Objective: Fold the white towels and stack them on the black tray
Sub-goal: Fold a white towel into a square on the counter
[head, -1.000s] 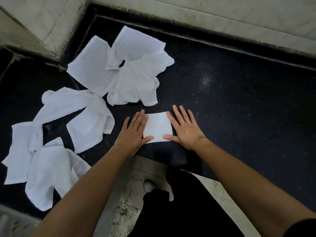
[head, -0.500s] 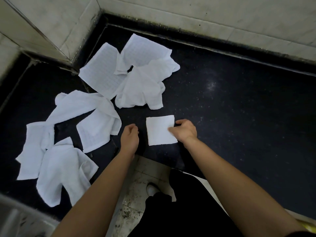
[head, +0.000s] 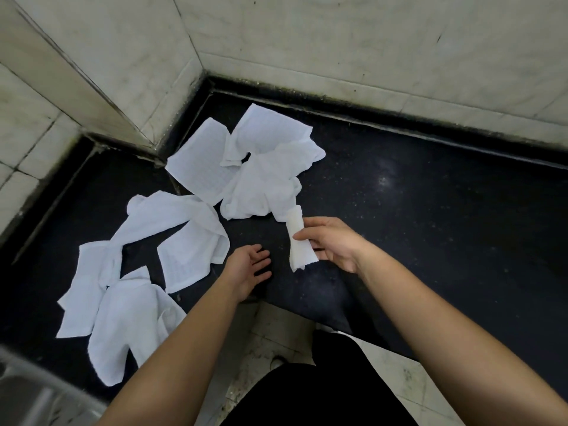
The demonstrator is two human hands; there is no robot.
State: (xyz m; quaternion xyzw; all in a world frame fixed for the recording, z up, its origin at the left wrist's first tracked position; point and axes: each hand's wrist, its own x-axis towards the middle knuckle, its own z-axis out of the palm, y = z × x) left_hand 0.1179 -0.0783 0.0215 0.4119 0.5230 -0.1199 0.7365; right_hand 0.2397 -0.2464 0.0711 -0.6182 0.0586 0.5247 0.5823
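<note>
The folded towel (head: 299,241) at centre frame is plain white. The loose towels (head: 196,167) across the left half are white too, the flat ones showing a fine grid weave. Under them the surface (head: 430,210) is black with tiny pale flecks. The wall tiles (head: 338,41) along the top are cream, faintly grey-veined. At the bottom edge, black clothing (head: 322,395) sits against an off-white, stained floor tile (head: 276,327).

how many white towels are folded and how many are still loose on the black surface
small folded white cloth towel, pinched in the right hand: 1
loose unfolded white cloth towels: about 6 (overlaps blur the count)
total: about 7
</note>
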